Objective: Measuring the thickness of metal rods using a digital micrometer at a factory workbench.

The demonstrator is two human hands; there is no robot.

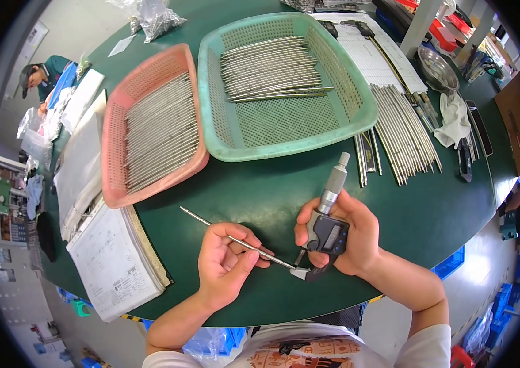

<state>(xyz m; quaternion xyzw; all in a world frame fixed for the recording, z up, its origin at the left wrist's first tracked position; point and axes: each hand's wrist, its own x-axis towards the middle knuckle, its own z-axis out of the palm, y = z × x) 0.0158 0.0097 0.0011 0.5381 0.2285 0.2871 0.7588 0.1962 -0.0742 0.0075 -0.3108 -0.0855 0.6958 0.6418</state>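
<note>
My left hand [228, 260] pinches a thin metal rod [197, 216] between thumb and fingers. The rod slants down to the right, and its lower end meets the jaws of a digital micrometer [331, 236]; whether it lies between both faces I cannot make out. My right hand [358, 233] is wrapped round the micrometer's frame, with the silver thimble pointing up and away. Beyond my hands stand a green plastic basket [284, 150] and a pink one [157, 195], both holding rows of similar metal rods.
An open binder of papers [116, 260] lies at the left. More rods [404, 135] are spread right of the green basket, near calipers [367, 32] on a sheet, a metal bowl [438, 69], a white cloth [453, 119] and a knife [464, 162]. Another person [51, 76] works at far left.
</note>
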